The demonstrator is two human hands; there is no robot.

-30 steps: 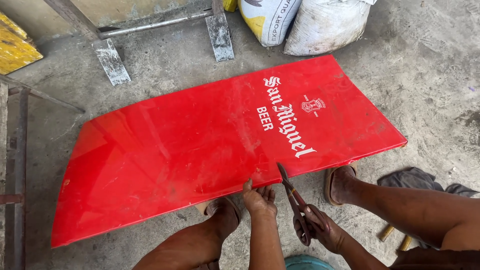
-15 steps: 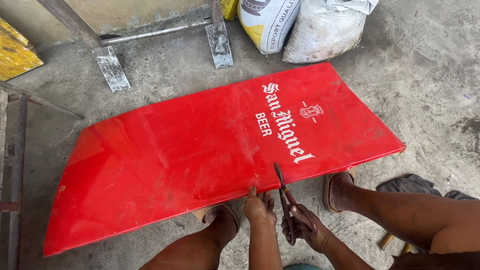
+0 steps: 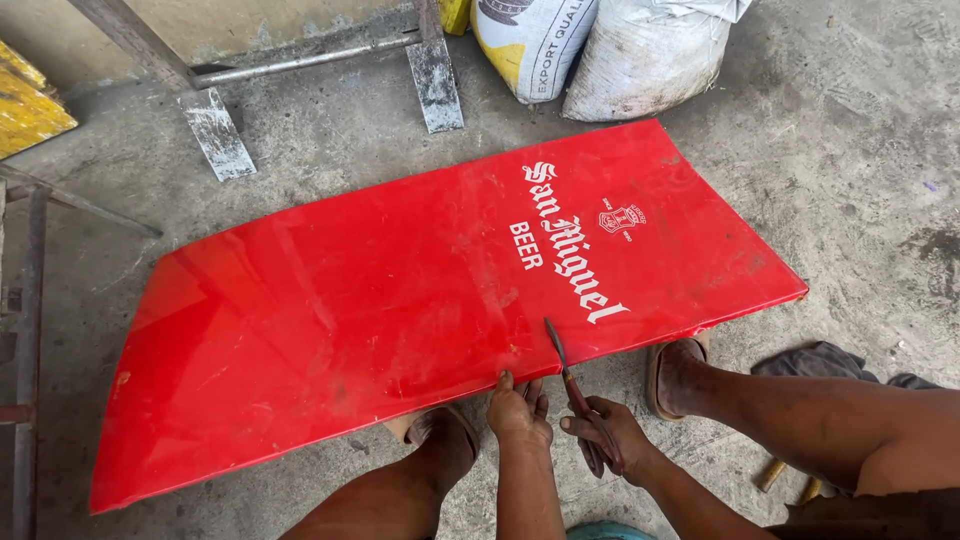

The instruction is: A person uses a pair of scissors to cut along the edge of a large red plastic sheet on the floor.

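Note:
A large red metal sheet (image 3: 400, 290) with white lettering and a small crest lies flat on the concrete floor. My left hand (image 3: 520, 412) presses on its near edge with the fingers curled over it. My right hand (image 3: 610, 440) grips the handles of metal snips (image 3: 572, 385). Their blades point away from me and bite into the sheet's near edge just right of my left hand. My feet in sandals (image 3: 675, 370) rest on the floor on either side of my hands, below that edge.
Two filled sacks (image 3: 600, 50) stand at the back. A metal frame with flat feet (image 3: 215, 130) crosses the far left. A rusty steel rack (image 3: 25, 330) runs down the left edge. A dark cloth (image 3: 830, 360) lies at the right.
The view has shifted, so the sheet sits slightly lower and further left in the picture. Both hands stay at the near edge; the snips keep the same place on it.

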